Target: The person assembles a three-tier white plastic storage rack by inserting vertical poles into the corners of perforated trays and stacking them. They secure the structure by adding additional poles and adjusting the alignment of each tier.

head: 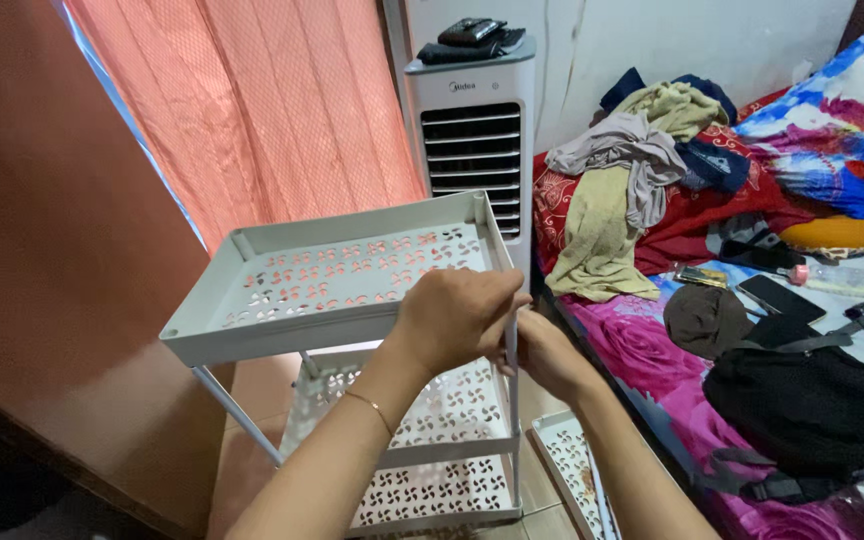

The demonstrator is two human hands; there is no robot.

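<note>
Now the white plastic shelf rack (352, 300) stands in front of the white air cooler (472, 130). It has tiers with a cut-out flower pattern, and thin white poles join them. Its top tray (252, 255) is tilted, with the far side higher. The left hand (452, 318) comes from below, its fingers curled and closed over the near right corner of the top tray. The right hand (544, 355) is just beside it, partly hidden behind the left one, and its fingers are closed around the upright pole (513, 420) under that corner. So the corner and the pole top lie inside both grips. One more white tray (572, 465) lies on the floor, right of the rack, beside the bed with the pink flowered sheet (642, 350).
</note>
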